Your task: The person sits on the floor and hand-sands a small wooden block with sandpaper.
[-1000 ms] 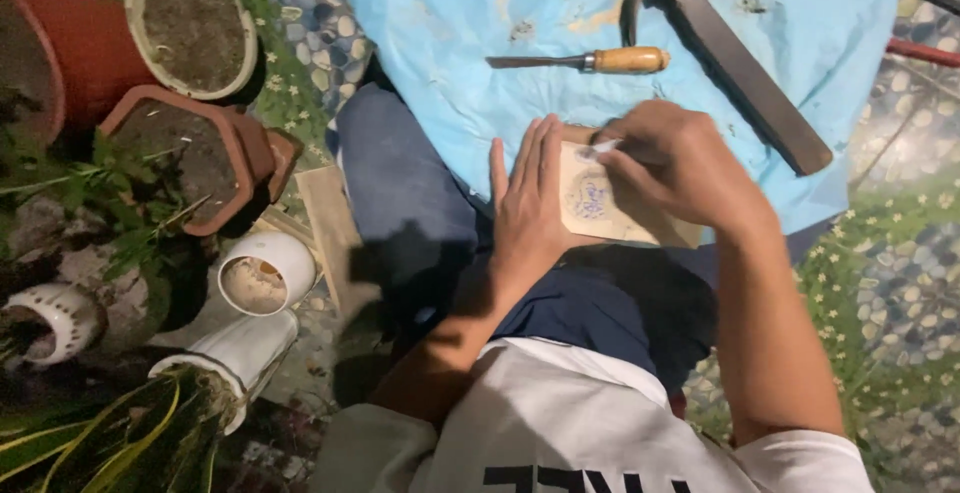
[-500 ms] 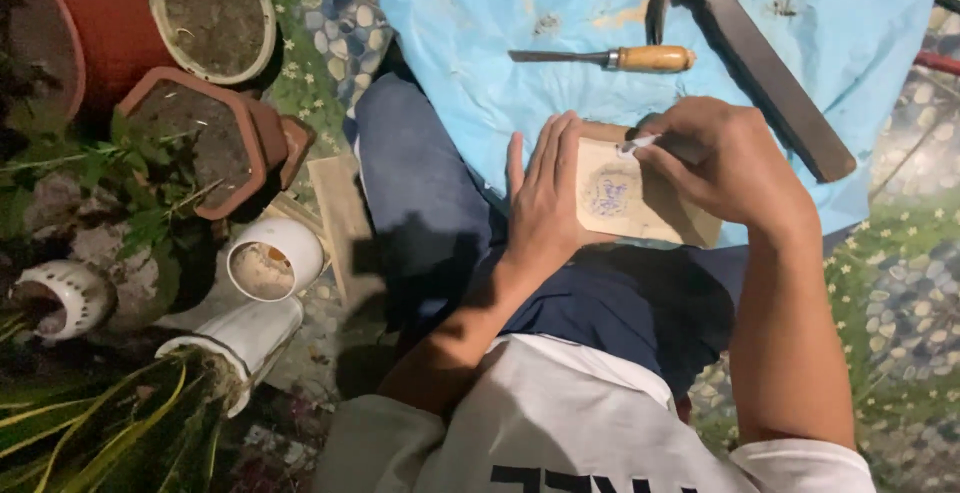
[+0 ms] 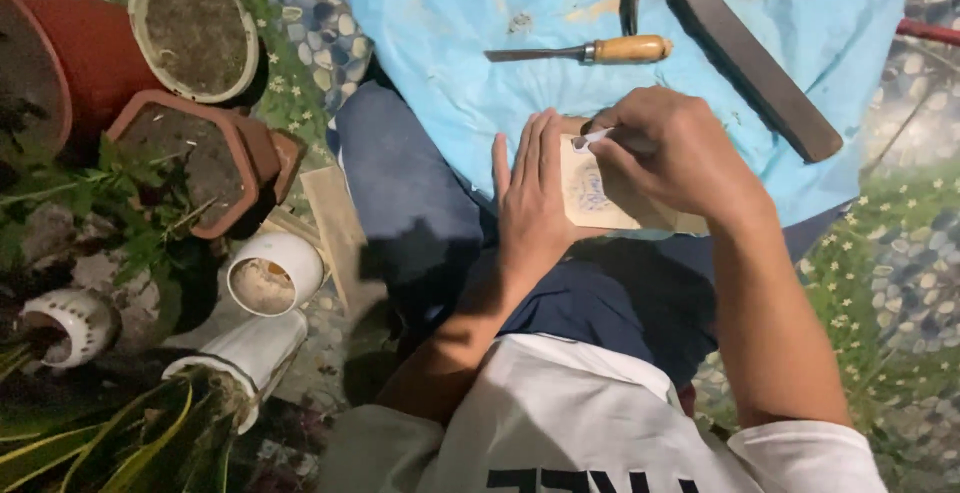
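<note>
Fingers (image 3: 625, 143) of the right hand (image 3: 680, 153) are curled tight around a thin pen-like marker (image 3: 595, 136), its pale tip touching the upper left corner of a small pale wooden block (image 3: 590, 198). The left hand (image 3: 530, 203) lies flat and spread, fingers straight and together, gripping nothing, pressing on the block's left edge to steady it. A bluish drawing shows on the block's face, so the step in hand looks like marking out a design. The block sits at the near edge of a light blue cloth (image 3: 500, 13), over the person's lap. Any further line would call for a firm hold-down and small, controlled strokes. Farther up the cloth lie a wooden-handled chisel (image 3: 590, 51) and, toward its right edge, a dark flat metal bar (image 3: 750, 63), both untouched.
</note>
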